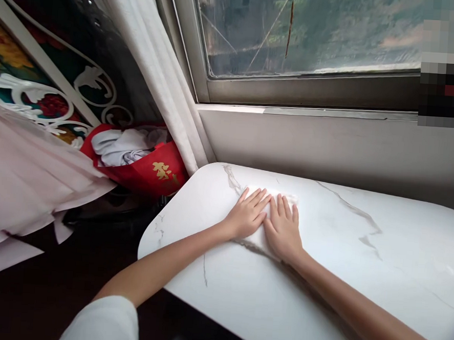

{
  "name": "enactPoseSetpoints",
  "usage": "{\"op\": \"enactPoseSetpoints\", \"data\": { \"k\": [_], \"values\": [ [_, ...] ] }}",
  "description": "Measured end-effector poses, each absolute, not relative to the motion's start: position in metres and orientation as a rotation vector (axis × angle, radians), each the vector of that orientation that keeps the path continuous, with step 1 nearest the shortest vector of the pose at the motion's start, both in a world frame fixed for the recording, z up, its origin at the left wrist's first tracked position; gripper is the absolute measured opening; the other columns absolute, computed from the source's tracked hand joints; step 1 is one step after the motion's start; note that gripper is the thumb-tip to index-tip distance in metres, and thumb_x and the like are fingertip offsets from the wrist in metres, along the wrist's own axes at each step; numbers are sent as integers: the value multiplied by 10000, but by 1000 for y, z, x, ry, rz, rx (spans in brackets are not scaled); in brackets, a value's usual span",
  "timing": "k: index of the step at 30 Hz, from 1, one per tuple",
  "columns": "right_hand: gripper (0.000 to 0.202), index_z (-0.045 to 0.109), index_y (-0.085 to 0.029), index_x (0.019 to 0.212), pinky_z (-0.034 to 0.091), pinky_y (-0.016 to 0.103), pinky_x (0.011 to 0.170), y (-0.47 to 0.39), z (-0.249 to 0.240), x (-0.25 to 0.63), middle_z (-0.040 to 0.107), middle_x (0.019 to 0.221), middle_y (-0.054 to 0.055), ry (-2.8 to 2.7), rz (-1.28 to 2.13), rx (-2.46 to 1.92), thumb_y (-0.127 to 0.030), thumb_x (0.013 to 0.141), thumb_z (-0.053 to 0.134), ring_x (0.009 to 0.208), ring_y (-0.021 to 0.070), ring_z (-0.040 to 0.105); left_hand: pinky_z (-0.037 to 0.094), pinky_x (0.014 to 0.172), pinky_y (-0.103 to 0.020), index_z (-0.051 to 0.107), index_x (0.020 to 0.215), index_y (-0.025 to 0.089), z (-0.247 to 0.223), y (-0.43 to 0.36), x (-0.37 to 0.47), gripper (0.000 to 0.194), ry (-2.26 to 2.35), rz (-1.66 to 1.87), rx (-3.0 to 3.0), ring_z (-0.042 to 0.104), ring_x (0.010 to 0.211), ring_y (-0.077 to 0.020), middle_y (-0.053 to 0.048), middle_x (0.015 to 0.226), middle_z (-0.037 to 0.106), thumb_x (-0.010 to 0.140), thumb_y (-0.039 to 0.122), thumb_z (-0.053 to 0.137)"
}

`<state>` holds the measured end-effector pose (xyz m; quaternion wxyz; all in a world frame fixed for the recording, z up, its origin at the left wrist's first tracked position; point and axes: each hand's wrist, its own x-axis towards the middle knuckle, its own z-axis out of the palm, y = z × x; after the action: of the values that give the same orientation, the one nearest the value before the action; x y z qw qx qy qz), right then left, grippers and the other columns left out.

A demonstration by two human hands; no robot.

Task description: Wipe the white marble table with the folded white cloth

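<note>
A thin white cloth or tissue (260,235) lies on the white marble-patterned table (335,223). My left hand (247,212) rests flat on its left part, fingers spread. Beside it, my right hand (284,227) presses flat on the right part, its fingers stretched toward the window. The two hands touch or nearly touch near the thumbs. Much of the cloth is hidden under my palms, and its far edge shows just past my fingertips.
Beyond the table are a low wall (328,145) and a window frame (312,90). A white curtain (157,58) hangs at the left, next to a red bag (145,175) holding light fabric. Pale pink cloth (30,178) drapes at the far left.
</note>
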<state>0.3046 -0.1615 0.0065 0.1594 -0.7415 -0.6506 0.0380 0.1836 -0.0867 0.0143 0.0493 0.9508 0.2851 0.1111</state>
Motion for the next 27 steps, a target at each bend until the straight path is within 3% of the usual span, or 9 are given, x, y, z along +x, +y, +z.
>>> {"op": "enactPoseSetpoints", "data": {
  "k": [3, 10, 15, 19, 23, 27],
  "values": [
    [591, 213, -59, 1456, 60, 511, 1130, -197, 1, 278, 186, 1526, 131, -1914, 192, -1981, -294, 914, 237, 1411, 243, 56, 74, 1147, -444, 277, 1433, 158, 20, -122, 147, 477, 841, 332, 2879, 127, 1402, -171, -68, 1508, 249, 969, 268, 298],
    [794, -104, -135, 1467, 9, 591, 1106, -253, 2, 225, 20, 1545, 94, -2048, 408, -1682, -266, 854, 383, 1402, 279, -53, 136, 1141, -487, 183, 1467, 192, 29, -180, 80, 530, 883, 301, 2854, 162, 1396, -217, -67, 1513, 227, 958, 224, 330],
    [768, -24, -90, 1473, -19, 562, 1116, -249, 13, 204, -45, 1537, 92, -2121, 643, -1609, -298, 860, 390, 1388, 275, -117, 144, 1139, -484, 170, 1471, 200, 28, -187, 51, 532, 993, 271, 2829, 188, 1390, -222, -65, 1512, 233, 961, 223, 321],
    [677, 66, -68, 1472, -15, 531, 1123, -220, 18, 204, 11, 1538, 102, -2127, 673, -1592, -384, 916, 288, 1393, 248, -95, 115, 1139, -474, 191, 1466, 182, 24, -164, 47, 508, 1053, 268, 2815, 183, 1392, -206, -81, 1505, 249, 975, 271, 285],
    [597, 164, -20, 1456, 19, 495, 1130, -169, 21, 218, 101, 1532, 140, -2118, 537, -1721, -306, 932, 186, 1405, 245, -8, 80, 1141, -444, 258, 1444, 151, 19, -113, 67, 496, 1080, 277, 2833, 170, 1395, -180, -91, 1499, 265, 971, 301, 262],
    [587, 225, 11, 1436, 82, 474, 1124, -103, 17, 242, 190, 1510, 188, -2081, 244, -1889, -271, 922, 201, 1404, 267, 99, 74, 1139, -423, 301, 1423, 138, 11, -44, 102, 487, 1120, 293, 2851, 184, 1390, -170, -89, 1491, 287, 955, 273, 279]
  ]
}}
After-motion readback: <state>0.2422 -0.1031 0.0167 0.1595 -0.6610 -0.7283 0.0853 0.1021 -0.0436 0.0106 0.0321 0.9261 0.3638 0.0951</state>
